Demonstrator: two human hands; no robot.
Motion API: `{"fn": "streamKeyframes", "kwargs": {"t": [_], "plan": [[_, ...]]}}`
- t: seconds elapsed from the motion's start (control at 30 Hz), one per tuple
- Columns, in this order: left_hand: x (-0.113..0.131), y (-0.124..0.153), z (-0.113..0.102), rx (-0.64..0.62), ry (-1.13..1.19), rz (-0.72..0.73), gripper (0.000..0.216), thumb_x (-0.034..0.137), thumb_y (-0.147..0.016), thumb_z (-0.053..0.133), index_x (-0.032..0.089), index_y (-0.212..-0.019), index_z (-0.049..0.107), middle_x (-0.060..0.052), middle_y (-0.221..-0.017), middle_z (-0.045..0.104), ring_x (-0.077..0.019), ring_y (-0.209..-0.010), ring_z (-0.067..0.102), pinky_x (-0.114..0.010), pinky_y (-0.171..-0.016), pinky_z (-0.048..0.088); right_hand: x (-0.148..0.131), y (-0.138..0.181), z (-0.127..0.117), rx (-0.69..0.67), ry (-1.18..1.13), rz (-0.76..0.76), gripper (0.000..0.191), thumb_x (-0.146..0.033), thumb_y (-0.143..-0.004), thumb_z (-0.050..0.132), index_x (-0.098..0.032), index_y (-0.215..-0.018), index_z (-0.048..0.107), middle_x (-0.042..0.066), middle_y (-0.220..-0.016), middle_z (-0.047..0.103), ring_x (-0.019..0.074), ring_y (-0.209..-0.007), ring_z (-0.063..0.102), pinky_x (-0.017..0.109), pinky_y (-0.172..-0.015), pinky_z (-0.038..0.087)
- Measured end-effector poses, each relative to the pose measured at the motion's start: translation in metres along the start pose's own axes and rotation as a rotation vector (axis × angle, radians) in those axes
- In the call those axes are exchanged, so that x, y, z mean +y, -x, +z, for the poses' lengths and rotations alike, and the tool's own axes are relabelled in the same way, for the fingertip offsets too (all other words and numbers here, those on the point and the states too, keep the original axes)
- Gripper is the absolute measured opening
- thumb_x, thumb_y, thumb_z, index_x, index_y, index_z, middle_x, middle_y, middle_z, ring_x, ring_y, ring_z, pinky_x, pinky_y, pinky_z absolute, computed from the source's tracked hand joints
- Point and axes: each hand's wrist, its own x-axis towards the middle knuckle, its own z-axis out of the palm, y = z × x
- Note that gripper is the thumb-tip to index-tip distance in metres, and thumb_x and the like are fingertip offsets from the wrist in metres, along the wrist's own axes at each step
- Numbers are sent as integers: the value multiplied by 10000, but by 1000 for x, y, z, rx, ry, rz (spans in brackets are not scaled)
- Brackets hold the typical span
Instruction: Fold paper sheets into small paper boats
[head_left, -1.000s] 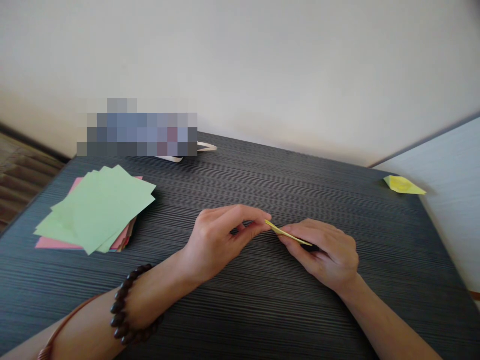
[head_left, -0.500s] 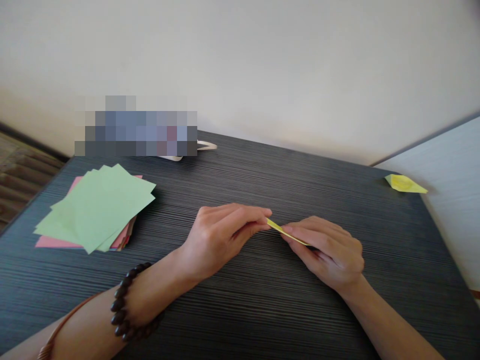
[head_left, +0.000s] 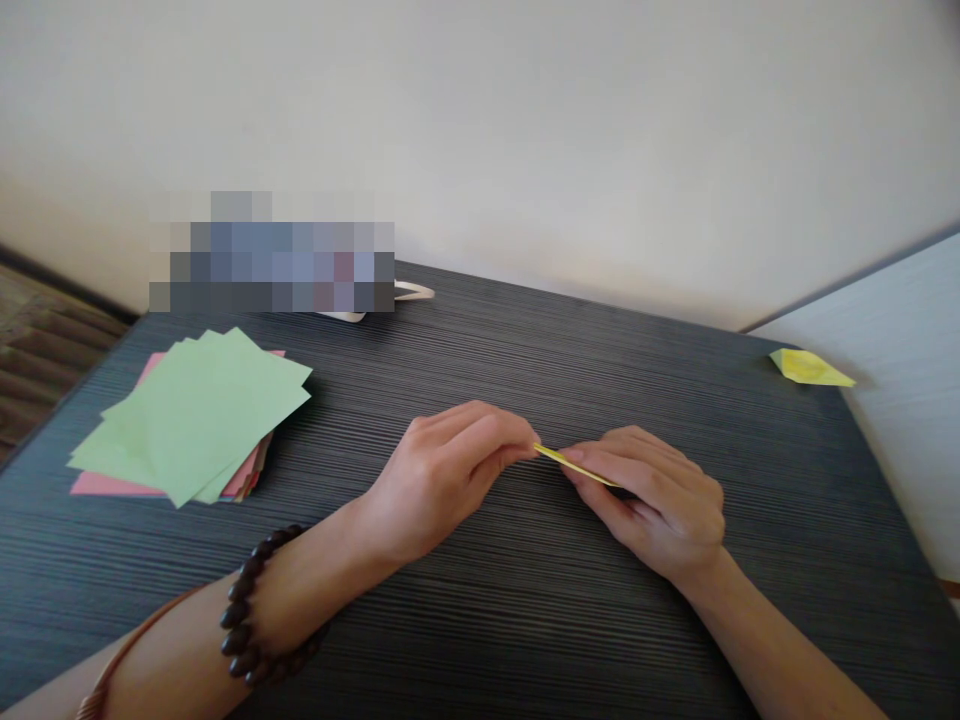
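Note:
A narrow strip of folded yellow paper (head_left: 553, 455) spans the gap between my hands, seen nearly edge-on above the dark table. My left hand (head_left: 442, 480) pinches its left end between thumb and fingers. Its right part is gripped by my right hand (head_left: 652, 500), with the thumb below and the fingers over it. My fingers hide both ends of the paper. A beaded bracelet circles my left wrist.
On the left of the dark wood-grain table (head_left: 525, 620) lies a fanned stack of green and pink paper sheets (head_left: 202, 410). A folded yellow paper piece (head_left: 811, 367) rests at the far right corner. A blurred-out object (head_left: 277, 265) stands at the back, against the wall.
My left hand has shifted very slightly, and the yellow paper appears tilted a little flatter and narrower. Both hands keep their hold; the other things have stayed put.

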Motion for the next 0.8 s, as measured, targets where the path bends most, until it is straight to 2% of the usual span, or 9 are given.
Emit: {"fn": "streamKeyframes", "kwargs": {"t": [0.13,0.23,0.37,0.47,0.63,0.8], "plan": [[4,0,2,83,77,-104,153,145,-808,657,175,-919,554,16,-830,700,-74,-699,657,-165,-655,536,-3,-2,1,8,-11,45,395,-23,-728,659,-224,-1062,595,21,-829,728,138,-645,652,296,-614,538],[6,1,4,107,176,-186,242,137,-781,684,174,-954,518,7,-831,708,-87,-712,676,-153,-612,547,-6,-4,2,-14,-7,100,365,-58,-739,661,-224,-1055,585,16,-817,723,139,-644,655,283,-600,537],[8,2,5,99,275,-250,226,137,-775,688,177,-929,528,8,-826,708,-100,-732,684,-165,-626,559,-11,-3,3,-46,-40,135,373,-93,-741,674,-218,-1075,564,20,-871,729,139,-690,677,254,-619,549],[9,1,4,104,262,-277,169,137,-761,703,177,-879,590,18,-825,715,-89,-719,680,-147,-616,550,-13,-1,5,-33,-31,190,362,-130,-750,687,-234,-1074,564,8,-890,732,126,-677,684,226,-617,554],[9,-3,-1,77,224,-185,57,123,-759,697,159,-782,659,-7,-805,727,-109,-709,678,-188,-636,553,-13,5,6,-29,-82,355,362,-210,-759,697,-246,-1096,571,20,-909,728,149,-667,703,225,-575,571],[3,-3,-4,39,122,3,91,90,-802,640,168,-840,665,-26,-859,729,-124,-806,680,-234,-746,557,-12,7,5,-38,-340,537,389,-190,-768,689,-235,-1128,550,12,-807,731,149,-567,694,221,-509,571]]}}
